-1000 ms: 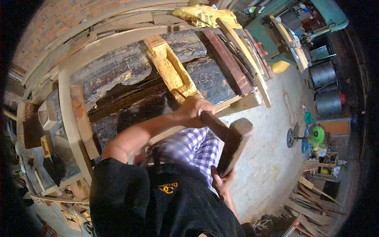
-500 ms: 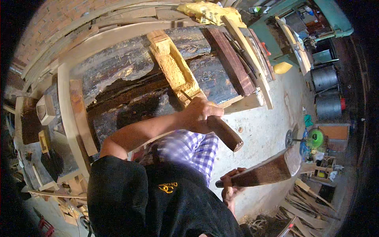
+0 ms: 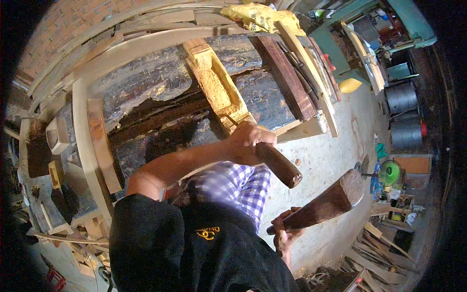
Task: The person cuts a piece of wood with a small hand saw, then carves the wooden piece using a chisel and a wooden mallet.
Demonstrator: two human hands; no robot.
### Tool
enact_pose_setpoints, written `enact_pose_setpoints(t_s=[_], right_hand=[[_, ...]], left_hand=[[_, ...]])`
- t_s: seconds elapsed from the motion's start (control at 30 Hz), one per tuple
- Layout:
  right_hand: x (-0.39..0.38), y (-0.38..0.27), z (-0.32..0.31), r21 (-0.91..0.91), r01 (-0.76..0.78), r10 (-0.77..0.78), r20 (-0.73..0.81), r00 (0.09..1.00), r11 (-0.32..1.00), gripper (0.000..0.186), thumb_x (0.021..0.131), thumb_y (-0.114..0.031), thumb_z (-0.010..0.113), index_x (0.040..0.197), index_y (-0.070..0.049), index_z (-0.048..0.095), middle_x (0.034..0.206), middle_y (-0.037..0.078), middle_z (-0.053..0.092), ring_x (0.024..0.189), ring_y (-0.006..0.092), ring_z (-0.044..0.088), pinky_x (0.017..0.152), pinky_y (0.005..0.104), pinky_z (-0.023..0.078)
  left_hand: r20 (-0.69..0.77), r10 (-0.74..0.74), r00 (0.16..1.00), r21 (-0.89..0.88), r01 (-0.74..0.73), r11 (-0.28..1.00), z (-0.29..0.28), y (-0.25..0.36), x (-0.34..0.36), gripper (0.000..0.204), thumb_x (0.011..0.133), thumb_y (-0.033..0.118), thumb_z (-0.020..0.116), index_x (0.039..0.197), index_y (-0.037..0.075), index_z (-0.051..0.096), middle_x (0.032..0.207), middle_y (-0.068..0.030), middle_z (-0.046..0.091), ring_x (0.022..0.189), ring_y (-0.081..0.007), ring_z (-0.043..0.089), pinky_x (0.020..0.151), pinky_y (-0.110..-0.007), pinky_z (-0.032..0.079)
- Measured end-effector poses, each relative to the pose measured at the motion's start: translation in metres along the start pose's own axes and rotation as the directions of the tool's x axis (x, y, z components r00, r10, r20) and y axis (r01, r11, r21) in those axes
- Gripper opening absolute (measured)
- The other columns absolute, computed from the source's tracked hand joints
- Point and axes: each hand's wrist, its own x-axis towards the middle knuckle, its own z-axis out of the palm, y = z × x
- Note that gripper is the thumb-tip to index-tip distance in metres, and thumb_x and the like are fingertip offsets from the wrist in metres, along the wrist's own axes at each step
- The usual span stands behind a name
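Observation:
My left hand (image 3: 250,141) is closed around the chisel (image 3: 281,167), whose thick wooden handle sticks out toward the lower right. The chisel's thin shaft points to the near end of a hollowed, pale yellow wooden block (image 3: 194,61); its cutting edge is too small to make out. Lower down on the right, my right hand (image 3: 288,232) grips the narrow end of a dark wooden mallet (image 3: 321,209). The mallet's wide head is raised toward the upper right, apart from the chisel handle.
The block lies across a dark, rough, cracked workbench (image 3: 160,78). A reddish-brown beam (image 3: 284,73) and pale strips lie on its right side. A small hollowed wooden piece (image 3: 57,135) stands at left. Scrap wood (image 3: 379,258) and a green fan (image 3: 389,171) are at right.
The mallet's wide head has swung slightly up and left, toward the chisel handle. My left hand, the chisel and the wooden block keep their places relative to each other.

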Motion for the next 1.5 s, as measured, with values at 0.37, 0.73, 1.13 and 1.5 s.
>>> enact_pose_setpoints(t_s=[0.37, 0.73, 1.13, 1.5], right_hand=[[0.005, 0.032, 0.004, -0.172, -0.023, 0.042, 0.111, 0.993, 0.985, 0.049, 0.072, -0.010, 0.075, 0.114, 0.000, 0.051, 0.091, 0.009, 0.061, 0.086, 0.0154, 0.055, 0.077, 0.0307, 0.047], [-0.004, -0.017, 0.003, 0.057, 0.161, -0.166, 0.081, 0.983, 0.985, 0.058, 0.077, -0.022, 0.068, 0.122, -0.005, 0.034, 0.069, 0.007, 0.056, 0.062, 0.0163, 0.055, 0.060, 0.0283, 0.046], [-0.006, -0.006, 0.001, 0.119, -0.028, 0.019, 0.077, 0.997, 0.992, 0.066, 0.075, -0.014, 0.071, 0.125, -0.002, 0.031, 0.079, 0.008, 0.056, 0.063, 0.0163, 0.056, 0.058, 0.0293, 0.049], [0.001, 0.001, -0.028, -0.200, 0.061, 0.023, 0.395, 0.918, 0.978, 0.038, 0.074, -0.012, 0.068, 0.107, -0.001, 0.054, 0.095, 0.010, 0.057, 0.092, 0.0161, 0.054, 0.078, 0.0363, 0.046]], left_hand=[[-0.047, -0.010, 0.999, 0.019, 0.011, 1.000, -0.008, -0.012, 0.000, 0.019, 0.067, 0.026, 0.068, 0.064, 0.012, 0.055, 0.058, -0.0081, 0.056, 0.053, -0.0270, 0.060, 0.050, -0.039, 0.044], [0.022, 0.093, 0.995, 0.039, -0.094, 0.995, -0.001, 0.019, 0.012, 0.019, 0.067, 0.023, 0.067, 0.065, 0.011, 0.053, 0.056, -0.0085, 0.055, 0.053, -0.0286, 0.060, 0.049, -0.040, 0.045], [-0.007, -0.006, 1.000, -0.036, 0.006, 0.999, -0.008, 0.015, 0.015, 0.020, 0.065, 0.022, 0.071, 0.063, 0.011, 0.054, 0.057, -0.0091, 0.056, 0.055, -0.0296, 0.060, 0.051, -0.040, 0.045], [0.070, -0.079, 0.994, -0.099, 0.086, 0.991, -0.008, 0.010, 0.012, 0.026, 0.066, 0.024, 0.071, 0.062, 0.011, 0.049, 0.056, -0.0097, 0.053, 0.055, -0.0312, 0.059, 0.051, -0.039, 0.044]])
